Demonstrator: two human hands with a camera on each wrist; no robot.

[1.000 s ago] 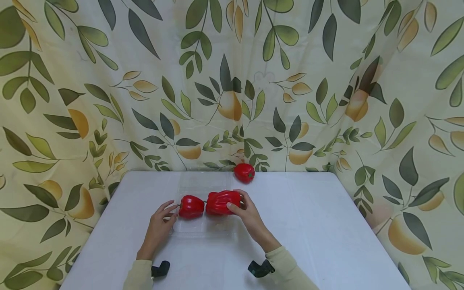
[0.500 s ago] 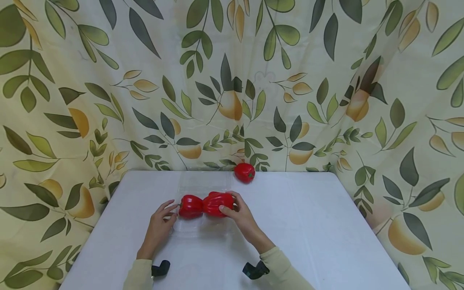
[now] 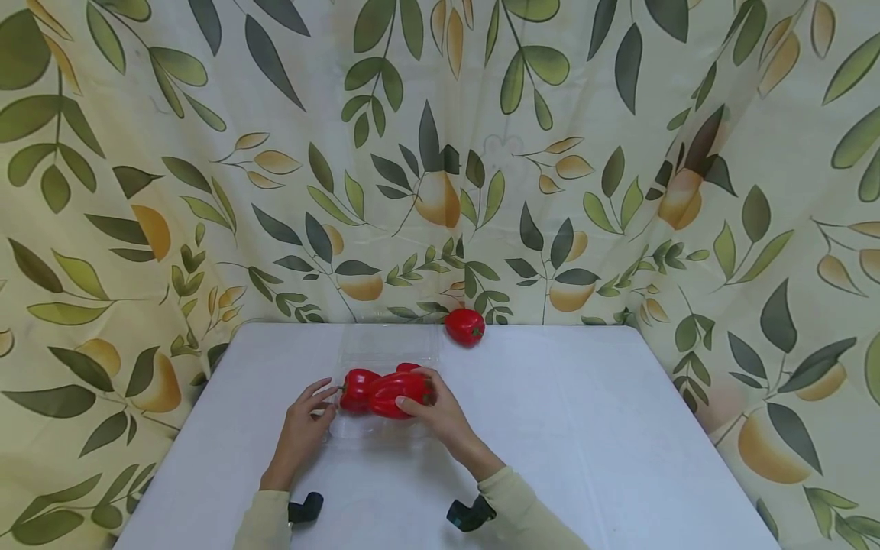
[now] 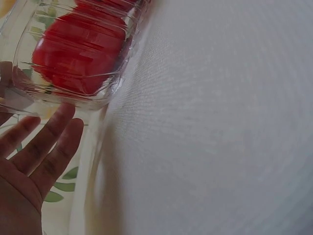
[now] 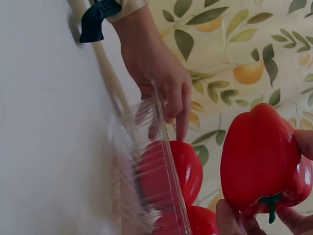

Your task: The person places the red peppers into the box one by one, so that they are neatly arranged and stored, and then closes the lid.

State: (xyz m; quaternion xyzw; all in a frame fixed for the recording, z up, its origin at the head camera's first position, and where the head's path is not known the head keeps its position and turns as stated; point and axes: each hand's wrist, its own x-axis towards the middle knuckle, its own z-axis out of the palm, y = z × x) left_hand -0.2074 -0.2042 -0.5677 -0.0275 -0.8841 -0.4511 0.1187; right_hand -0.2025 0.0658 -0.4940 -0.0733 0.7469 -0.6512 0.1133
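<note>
Gripping a red bell pepper [image 3: 393,396]: right hand [image 3: 443,416], fingers and thumb around its sides, stem end facing the right wrist camera. It's over the clear plastic container [image 4: 93,101], apart from the two peppers inside [image 5: 188,169]. Left hand [image 3: 302,428]: fingers loosely extended, tips at the container's end wall. Container sits on the white table [image 3: 605,428]; fourth pepper [image 3: 464,328] at the far edge, leaf-print curtain [image 3: 474,260] behind.

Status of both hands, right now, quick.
Left hand: open, fingers loosely extended at the end of the clear plastic container.
Right hand: closed, holding a red bell pepper.
</note>
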